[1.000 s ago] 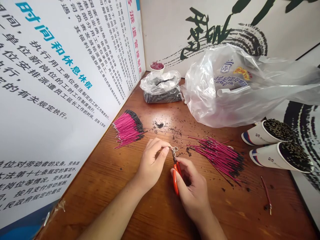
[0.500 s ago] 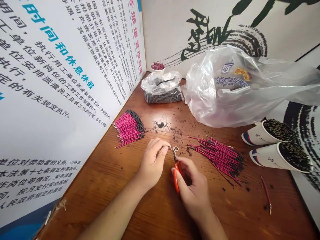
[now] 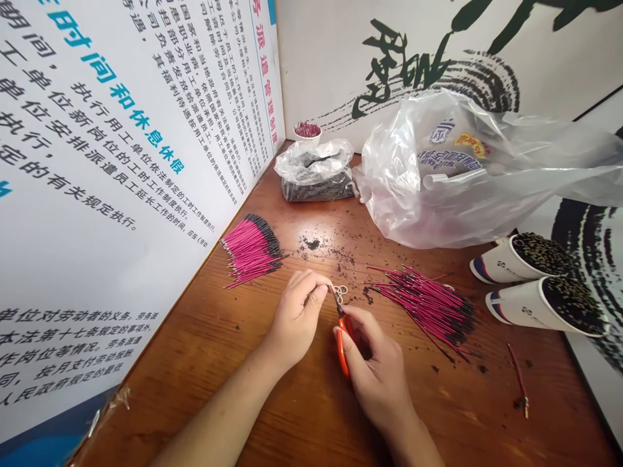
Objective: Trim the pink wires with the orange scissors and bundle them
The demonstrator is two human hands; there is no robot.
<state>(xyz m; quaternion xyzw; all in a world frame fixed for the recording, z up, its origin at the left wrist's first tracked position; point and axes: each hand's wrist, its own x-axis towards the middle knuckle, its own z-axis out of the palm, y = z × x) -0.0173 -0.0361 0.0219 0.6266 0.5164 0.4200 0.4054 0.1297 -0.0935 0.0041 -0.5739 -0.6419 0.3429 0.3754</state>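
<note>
My left hand (image 3: 302,311) pinches what looks like a thin red wire between thumb and forefinger; only a short bit of it shows past the fingertips. My right hand (image 3: 377,357) is wrapped around orange-handled pliers (image 3: 343,353), whose dark, narrow jaws point up at those fingertips. Whether the jaws touch the wire is too small to tell. Just behind the jaws, several pale rubber-band-like rings (image 3: 342,291) lie on the table. To the right is a loose pile of magenta wires (image 3: 428,305) with black ends. A neater fan of magenta wires (image 3: 250,250) lies to the left.
Two paper cups (image 3: 528,312) lie tilted at right, packed with black-ended pieces. At the back are an open plastic bag (image 3: 316,172) of black pieces, a cup (image 3: 307,133) of wires and a large clear bag (image 3: 394,194). Black crumbs (image 3: 311,244) and a single wire (image 3: 518,376) lie on the wooden table.
The pliers' jaws have tipped slightly left, toward the left fingertips. Both hands otherwise stay almost in the same place.
</note>
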